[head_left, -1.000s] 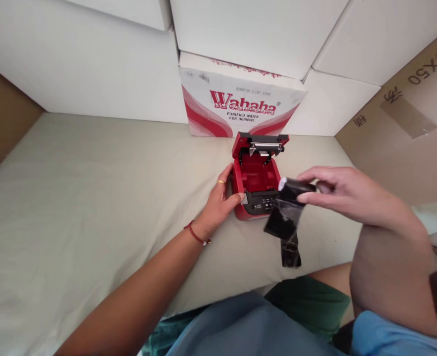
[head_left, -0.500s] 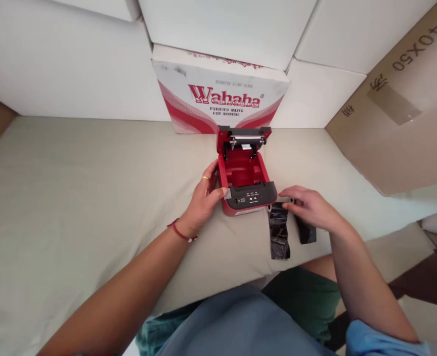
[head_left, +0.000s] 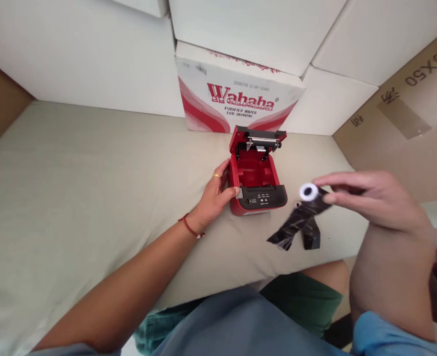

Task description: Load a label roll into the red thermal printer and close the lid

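A small red and black label printer [head_left: 263,199] stands on the cloth with its lid [head_left: 259,138] raised and its red inner bay showing. My left hand [head_left: 218,192] grips its left side, the thumb on the grey front corner and the fingers behind. To the right of the printer, my right hand [head_left: 367,198] pinches a small roll [head_left: 309,192] in the air. The roll has a white end with a dark core, and a shiny black strip [head_left: 292,222] hangs from it to the left. Below lies a second black roll with its strip [head_left: 311,235], partly covered.
A white and red water carton [head_left: 242,94] stands behind the printer against stacked white boxes [head_left: 237,24]. A large brown cardboard box [head_left: 407,128] rises at the right. Pale cloth [head_left: 103,178] covers the work surface, and its front edge runs close to my body.
My right hand has lifted the roll off the cloth and moved it right and up towards me, its strip swinging along. The left hand keeps its hold on the printer; the view shifted slightly.
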Demonstrator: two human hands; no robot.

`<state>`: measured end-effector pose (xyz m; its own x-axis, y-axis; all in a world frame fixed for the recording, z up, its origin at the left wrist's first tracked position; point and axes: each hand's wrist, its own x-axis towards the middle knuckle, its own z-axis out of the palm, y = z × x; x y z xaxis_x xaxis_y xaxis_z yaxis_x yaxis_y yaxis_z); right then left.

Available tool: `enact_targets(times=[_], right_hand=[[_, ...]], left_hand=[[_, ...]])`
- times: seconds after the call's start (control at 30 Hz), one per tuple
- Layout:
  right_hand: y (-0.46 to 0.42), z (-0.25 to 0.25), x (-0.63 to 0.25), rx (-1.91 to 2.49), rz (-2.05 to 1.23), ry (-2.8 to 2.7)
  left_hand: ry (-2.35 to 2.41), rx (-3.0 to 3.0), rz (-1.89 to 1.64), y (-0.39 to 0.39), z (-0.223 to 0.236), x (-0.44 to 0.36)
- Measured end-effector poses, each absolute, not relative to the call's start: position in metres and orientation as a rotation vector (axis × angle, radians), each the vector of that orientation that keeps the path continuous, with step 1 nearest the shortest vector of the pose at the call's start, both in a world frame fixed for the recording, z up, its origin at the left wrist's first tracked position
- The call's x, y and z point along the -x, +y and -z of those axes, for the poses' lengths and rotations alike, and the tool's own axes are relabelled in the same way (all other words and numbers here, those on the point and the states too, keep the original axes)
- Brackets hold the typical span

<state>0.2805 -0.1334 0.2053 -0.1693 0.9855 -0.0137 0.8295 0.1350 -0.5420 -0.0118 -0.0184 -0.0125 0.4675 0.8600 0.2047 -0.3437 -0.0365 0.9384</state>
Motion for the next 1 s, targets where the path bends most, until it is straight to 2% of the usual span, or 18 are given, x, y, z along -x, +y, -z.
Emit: enact_targets(times=[0.17,0.3,0.37,0.5,0.63,0.83,1.0], right_hand=[[-0.073,-0.165,-0.203,1.895,-0.197,-2.206],[-0.047,-0.141,-0.173,2.068,0.011,-2.442],[-0.041,-0.139,-0.171,2.088,0.051,-2.506],[-0.029,-0.137,-0.176,2.071,0.016,-2.552],[-0.020,-0.129,-0.182,1.946,-0.126,-2.471],[-0.046,-0.128,-0.205,1.597,-0.435,-1.989],[-0.047,-0.130,-0.224,1.447,-0.126,-1.532]], left_hand=[[0.641,-1.388,-1.132,-0.027,0.014,0.009],[0.928,-1.767,-1.456,-0.052,-0.002,0.014],[0.891,-2.003,-1.572,-0.065,-0.014,0.016],[0.677,-2.302,-1.554,-0.080,-0.026,0.013],[0.672,-2.402,-1.518,-0.081,-0.027,0.009],[0.625,-2.548,-1.404,-0.083,-0.031,0.010],[0.573,-2.604,-1.404,-0.087,-0.035,0.009]])
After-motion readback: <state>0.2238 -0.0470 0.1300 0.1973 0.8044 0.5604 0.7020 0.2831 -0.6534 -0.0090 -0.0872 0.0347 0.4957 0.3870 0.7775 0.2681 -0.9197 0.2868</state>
